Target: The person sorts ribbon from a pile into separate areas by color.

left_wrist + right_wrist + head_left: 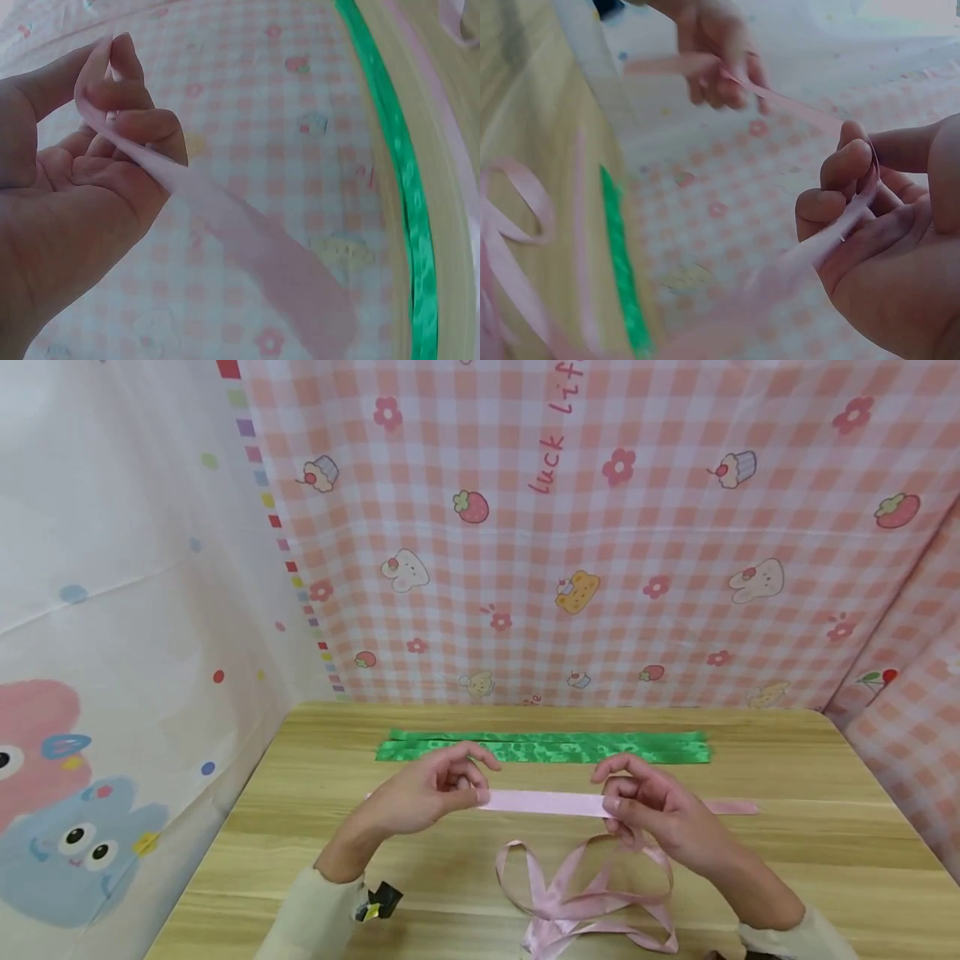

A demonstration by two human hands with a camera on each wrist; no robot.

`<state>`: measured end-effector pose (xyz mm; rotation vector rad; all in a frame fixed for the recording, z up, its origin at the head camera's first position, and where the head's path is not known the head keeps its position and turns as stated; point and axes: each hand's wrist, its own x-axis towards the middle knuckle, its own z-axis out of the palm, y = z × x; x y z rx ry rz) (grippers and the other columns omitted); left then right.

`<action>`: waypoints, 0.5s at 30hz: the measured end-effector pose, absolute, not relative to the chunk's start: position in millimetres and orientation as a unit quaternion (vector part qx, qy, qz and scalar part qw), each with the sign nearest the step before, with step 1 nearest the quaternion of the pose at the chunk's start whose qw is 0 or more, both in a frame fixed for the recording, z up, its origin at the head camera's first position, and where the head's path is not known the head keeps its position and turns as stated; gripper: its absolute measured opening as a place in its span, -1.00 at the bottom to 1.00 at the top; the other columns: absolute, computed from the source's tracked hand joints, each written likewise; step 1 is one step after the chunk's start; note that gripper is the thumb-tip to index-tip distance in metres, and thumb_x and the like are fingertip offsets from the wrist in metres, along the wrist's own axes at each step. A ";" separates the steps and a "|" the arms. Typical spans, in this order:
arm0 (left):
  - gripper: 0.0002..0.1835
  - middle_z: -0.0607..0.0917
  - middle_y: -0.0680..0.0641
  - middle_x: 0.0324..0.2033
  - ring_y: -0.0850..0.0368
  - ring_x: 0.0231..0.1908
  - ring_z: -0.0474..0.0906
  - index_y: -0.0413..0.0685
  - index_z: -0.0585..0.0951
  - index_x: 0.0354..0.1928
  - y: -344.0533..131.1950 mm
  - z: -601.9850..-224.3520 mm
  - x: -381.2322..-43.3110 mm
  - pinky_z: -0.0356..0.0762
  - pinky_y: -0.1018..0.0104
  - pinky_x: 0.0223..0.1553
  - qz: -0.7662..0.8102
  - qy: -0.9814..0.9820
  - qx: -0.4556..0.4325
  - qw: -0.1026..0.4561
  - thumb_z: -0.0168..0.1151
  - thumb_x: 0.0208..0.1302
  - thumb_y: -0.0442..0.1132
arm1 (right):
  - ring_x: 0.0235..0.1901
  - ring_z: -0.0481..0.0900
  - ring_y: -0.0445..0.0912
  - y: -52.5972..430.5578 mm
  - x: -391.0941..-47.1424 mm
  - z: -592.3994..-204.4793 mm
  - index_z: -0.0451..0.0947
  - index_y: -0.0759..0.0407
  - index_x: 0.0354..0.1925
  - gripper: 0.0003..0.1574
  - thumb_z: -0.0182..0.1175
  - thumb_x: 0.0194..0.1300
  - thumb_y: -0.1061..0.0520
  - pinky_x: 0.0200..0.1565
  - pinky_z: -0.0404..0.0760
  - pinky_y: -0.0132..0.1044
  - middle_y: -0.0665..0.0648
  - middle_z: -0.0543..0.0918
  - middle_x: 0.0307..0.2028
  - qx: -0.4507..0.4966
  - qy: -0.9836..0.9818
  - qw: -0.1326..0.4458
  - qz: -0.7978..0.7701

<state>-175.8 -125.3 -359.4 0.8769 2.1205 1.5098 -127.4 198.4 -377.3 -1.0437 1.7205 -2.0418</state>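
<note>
Left fingers and right fingers curled in facing pinches.

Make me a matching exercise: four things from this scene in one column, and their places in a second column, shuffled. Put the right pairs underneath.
Things
1. Green ribbon
2. Looped pink ribbon
3. Held pink ribbon
4. Checked cloth

Places
A. Between the left hand and the right hand
B. Hanging behind the table
C. Lying along the far part of the table
D. Lying loose on the near part of the table

Pairs
1-C
2-D
3-A
4-B
</note>
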 end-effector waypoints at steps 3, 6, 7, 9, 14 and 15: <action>-0.70 0.63 -0.12 -0.23 0.20 -0.43 0.46 -0.14 0.47 0.15 -142.8 -356.7 -177.6 0.43 0.41 -0.45 0.554 0.750 0.306 0.192 0.11 0.42 -0.40 | -0.51 0.22 0.07 214.4 -127.1 -365.5 0.30 0.22 0.15 -0.56 -0.29 0.48 0.52 -0.51 0.22 -0.09 0.19 0.30 -0.43 -0.384 0.602 0.123 -0.689; -0.69 0.60 -0.16 -0.18 0.16 -0.41 0.48 -0.13 0.46 0.18 -162.4 -355.3 -179.8 0.48 0.38 -0.45 0.566 0.749 0.292 0.183 0.08 0.44 -0.39 | -0.48 0.19 0.03 231.5 -127.1 -356.2 0.31 0.23 0.14 -0.51 -0.33 0.46 0.56 -0.48 0.20 -0.13 0.15 0.30 -0.41 -0.394 0.612 0.108 -0.677; -0.69 0.60 -0.16 -0.17 0.16 -0.41 0.48 -0.12 0.46 0.18 -168.4 -355.5 -180.4 0.47 0.36 -0.46 0.566 0.752 0.286 0.179 0.09 0.44 -0.38 | -0.48 0.18 0.02 237.4 -127.4 -354.3 0.31 0.24 0.14 -0.50 -0.35 0.45 0.58 -0.48 0.18 -0.14 0.14 0.32 -0.40 -0.397 0.613 0.105 -0.675; -0.70 0.60 -0.16 -0.17 0.18 -0.42 0.44 -0.08 0.48 0.16 -178.9 -356.5 -181.1 0.46 0.37 -0.44 0.565 0.760 0.271 0.171 0.14 0.44 -0.33 | -0.48 0.17 0.02 248.6 -127.5 -352.5 0.30 0.27 0.13 -0.49 -0.37 0.43 0.60 -0.47 0.17 -0.15 0.12 0.34 -0.39 -0.399 0.615 0.101 -0.672; -0.72 0.61 -0.14 -0.16 0.11 -0.33 0.50 -0.06 0.51 0.13 -198.7 -360.4 -180.4 0.47 0.40 -0.37 0.551 0.780 0.255 0.152 0.17 0.42 -0.30 | -0.47 0.30 -0.01 269.8 -123.0 -351.4 0.33 0.30 0.08 -0.55 -0.28 0.41 0.61 -0.46 0.33 -0.18 0.09 0.44 -0.37 -0.375 0.660 0.080 -0.646; -0.73 0.61 -0.15 -0.16 0.10 -0.29 0.53 -0.07 0.51 0.12 -201.6 -360.9 -180.0 0.50 0.40 -0.34 0.548 0.783 0.255 0.149 0.16 0.42 -0.32 | -0.45 0.33 -0.02 273.3 -122.1 -352.1 0.34 0.31 0.07 -0.56 -0.27 0.40 0.62 -0.46 0.36 -0.19 0.08 0.46 -0.37 -0.371 0.668 0.077 -0.640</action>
